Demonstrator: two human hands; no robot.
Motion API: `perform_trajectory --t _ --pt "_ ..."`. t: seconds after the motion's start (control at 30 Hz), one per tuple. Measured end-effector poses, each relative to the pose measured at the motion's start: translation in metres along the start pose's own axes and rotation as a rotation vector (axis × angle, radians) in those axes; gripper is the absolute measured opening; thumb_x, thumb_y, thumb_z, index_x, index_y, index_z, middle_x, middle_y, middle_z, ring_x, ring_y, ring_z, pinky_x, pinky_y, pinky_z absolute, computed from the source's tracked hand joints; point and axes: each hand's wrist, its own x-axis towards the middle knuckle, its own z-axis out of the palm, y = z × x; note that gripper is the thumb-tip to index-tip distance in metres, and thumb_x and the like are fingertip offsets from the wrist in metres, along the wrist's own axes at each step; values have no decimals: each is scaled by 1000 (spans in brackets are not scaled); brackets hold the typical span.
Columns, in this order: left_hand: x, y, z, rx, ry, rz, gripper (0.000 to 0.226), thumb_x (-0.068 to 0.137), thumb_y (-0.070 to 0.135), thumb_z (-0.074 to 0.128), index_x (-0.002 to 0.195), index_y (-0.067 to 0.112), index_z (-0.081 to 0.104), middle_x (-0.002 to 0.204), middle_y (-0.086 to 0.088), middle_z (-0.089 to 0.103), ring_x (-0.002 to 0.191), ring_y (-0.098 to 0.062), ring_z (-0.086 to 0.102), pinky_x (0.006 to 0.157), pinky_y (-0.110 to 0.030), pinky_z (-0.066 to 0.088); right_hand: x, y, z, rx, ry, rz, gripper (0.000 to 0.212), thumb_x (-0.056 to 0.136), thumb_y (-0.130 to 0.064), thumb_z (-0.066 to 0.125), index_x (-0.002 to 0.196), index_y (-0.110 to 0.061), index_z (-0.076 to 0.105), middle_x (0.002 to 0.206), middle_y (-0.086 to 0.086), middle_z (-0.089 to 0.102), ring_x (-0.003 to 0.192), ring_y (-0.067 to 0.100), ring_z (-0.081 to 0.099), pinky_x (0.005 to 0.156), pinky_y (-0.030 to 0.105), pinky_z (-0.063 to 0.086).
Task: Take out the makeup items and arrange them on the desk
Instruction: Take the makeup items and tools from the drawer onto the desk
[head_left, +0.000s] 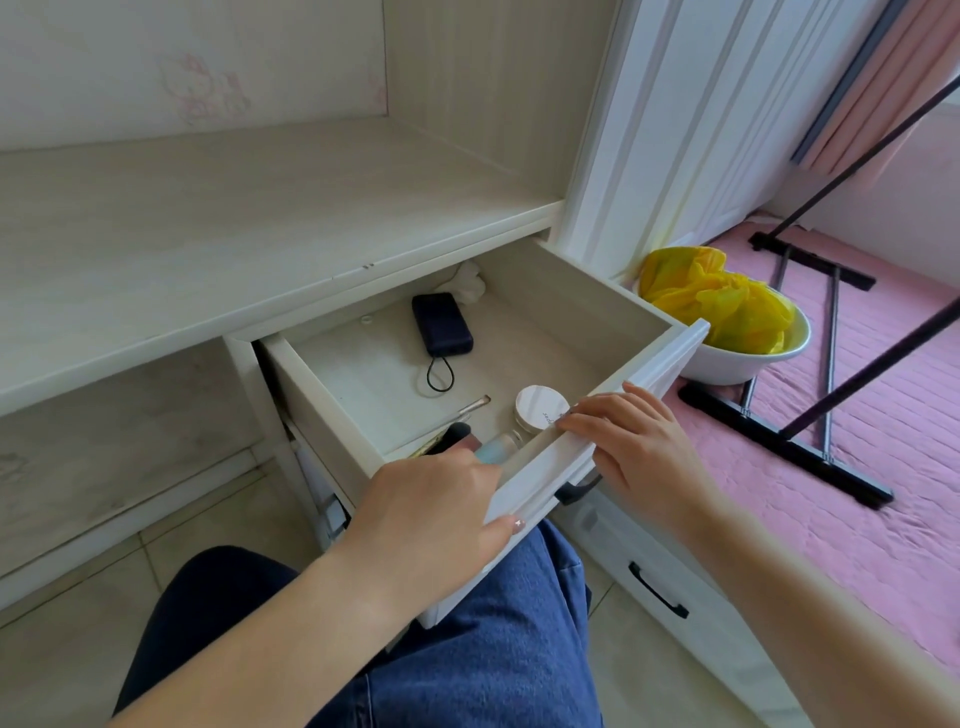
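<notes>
Drawer (613, 415): pulled out from under the desk, its white front panel toward me, above my lap.

Desk (234, 234): pale wood-grain top, running left and back from the drawer.

My left hand (436, 499): reaches over the front panel into the near left corner of the drawer. My thumb lies along the outside of the panel; my other fingers dip inside, out of sight behind the back of my hand. They seem to meet the pale blue bottle, but I cannot tell whether they grip it or only touch it.

My right hand (628, 441): rests on the top edge of the front panel, fingers nearly straight and laid along the rim, tips pointing left toward the round compact. It holds nothing.

Pale blue bottle (496, 447): lies in the near part of the drawer, just beyond my left knuckles.

Round compact (540, 410): white, flat, with small lettering, just beside the bottle and close to my right fingertips.

Makeup brush (470, 408): thin, lying at a slant left of the compact.

Dark brush head (454, 435): black, beside my left hand, partly hidden.

Power bank (441, 323): dark blue, with a black cord loop, toward the back of the drawer, well apart from the makeup.

White basin (748, 358): on the pink mat to the right, holding a crumpled yellow bag (722, 301).
</notes>
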Motion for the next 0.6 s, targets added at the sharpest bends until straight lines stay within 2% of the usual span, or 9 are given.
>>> perform_trajectory --t 0.2,0.33,0.4,0.47,0.6 --pt "-1 4 3 -22 -3 29 49 88 62 37 118 28 55 105 11 56 89 -12 60 68 -24 46 -5 0 -4 18 0 15 31 88 -13 43 109 -22 65 104 1 67 95 21 64 98 50 44" --pt "3 3 -2 -22 -17 46 57 85 70 25 118 33 54 100 10 59 86 -11 61 69 -27 49 3 3 -7 43 -42 27 32 90 -14 41 103 -20 69 98 0 68 89 23 65 93 52 47" --pt "10 -2 -8 -57 -24 22 54 87 69 23 117 37 54 98 10 61 86 -10 60 69 -28 49 12 5 -10 80 -33 58 32 89 -14 40 103 -21 68 97 0 67 88 23 64 93 51 47" --pt "23 -12 -14 -74 -22 -27 48 88 65 26 113 37 57 100 12 62 89 -10 60 69 -27 46 25 5 -14 115 -20 97 33 89 -13 40 105 -19 69 98 0 66 90 21 63 94 47 47" --pt "52 -42 -20 -4 -64 -94 35 91 49 45 118 32 59 111 10 63 99 -13 61 80 -32 50 62 9 -14 80 -71 103 27 90 -14 47 106 -17 69 102 4 66 90 24 63 86 37 47"
